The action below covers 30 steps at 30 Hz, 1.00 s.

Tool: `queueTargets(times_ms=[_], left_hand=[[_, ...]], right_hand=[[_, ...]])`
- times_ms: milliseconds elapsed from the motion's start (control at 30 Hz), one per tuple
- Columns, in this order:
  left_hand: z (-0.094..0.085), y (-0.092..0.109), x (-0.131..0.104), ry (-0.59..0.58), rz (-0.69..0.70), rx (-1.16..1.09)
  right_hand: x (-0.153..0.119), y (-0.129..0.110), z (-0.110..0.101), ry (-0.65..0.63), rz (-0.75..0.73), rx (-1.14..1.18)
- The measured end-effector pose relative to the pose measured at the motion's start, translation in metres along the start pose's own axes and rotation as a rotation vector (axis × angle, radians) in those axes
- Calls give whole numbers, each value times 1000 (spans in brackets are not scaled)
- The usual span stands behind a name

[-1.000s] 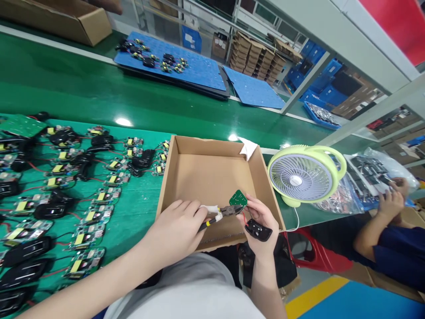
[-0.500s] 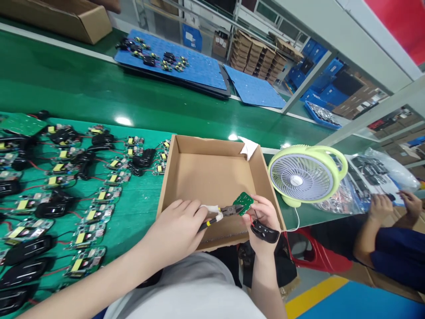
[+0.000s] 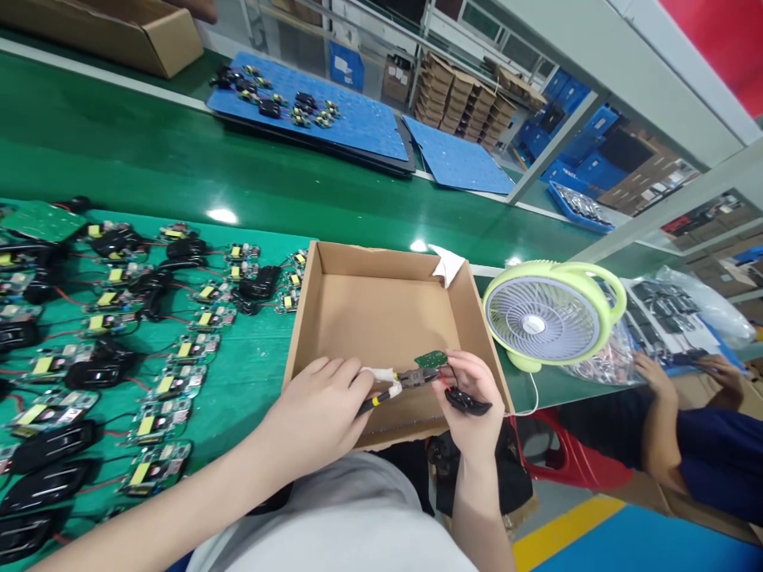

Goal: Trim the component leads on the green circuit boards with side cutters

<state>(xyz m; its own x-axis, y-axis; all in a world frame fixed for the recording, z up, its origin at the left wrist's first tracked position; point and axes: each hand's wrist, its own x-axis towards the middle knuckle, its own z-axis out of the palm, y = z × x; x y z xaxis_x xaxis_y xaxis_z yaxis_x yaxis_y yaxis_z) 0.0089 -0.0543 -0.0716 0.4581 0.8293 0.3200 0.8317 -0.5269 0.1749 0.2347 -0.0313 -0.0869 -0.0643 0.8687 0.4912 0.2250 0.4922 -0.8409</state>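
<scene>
My left hand [image 3: 327, 405] is closed around the handles of pliers [image 3: 411, 378] with yellow, black and white grips. The plier jaws point right and meet the edge of a small green circuit board [image 3: 430, 359], seen nearly edge-on. My right hand [image 3: 470, 397] pinches that board at its right side. A black plastic part [image 3: 468, 401] hangs by thin wires against the right palm. Both hands are over the front part of an open cardboard box [image 3: 293, 318]; small bits lie along its near inner edge.
Boards with black parts and red wires [image 3: 149, 421] cover the left of the green bench. A green fan [image 3: 536, 318] stands right of the box. Blue sheets [image 3: 358, 119] lie behind. At far right are a person's hands [image 3: 656, 377].
The circuit board has tilted from face-on to nearly edge-on, and the black part has turned with the right hand. The pliers hardly moved. The other person's hands shifted.
</scene>
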Motion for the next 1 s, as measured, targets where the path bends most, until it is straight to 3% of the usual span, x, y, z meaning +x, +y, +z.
queueTargets(times_ms=[233,1000], left_hand=[[-1,1,1,8,5,11],[2,-1,0,-3,29,14]], right_hand=[[-1,-4,-3,24,-95,-162],[-11,2,1,18,-246,-177]])
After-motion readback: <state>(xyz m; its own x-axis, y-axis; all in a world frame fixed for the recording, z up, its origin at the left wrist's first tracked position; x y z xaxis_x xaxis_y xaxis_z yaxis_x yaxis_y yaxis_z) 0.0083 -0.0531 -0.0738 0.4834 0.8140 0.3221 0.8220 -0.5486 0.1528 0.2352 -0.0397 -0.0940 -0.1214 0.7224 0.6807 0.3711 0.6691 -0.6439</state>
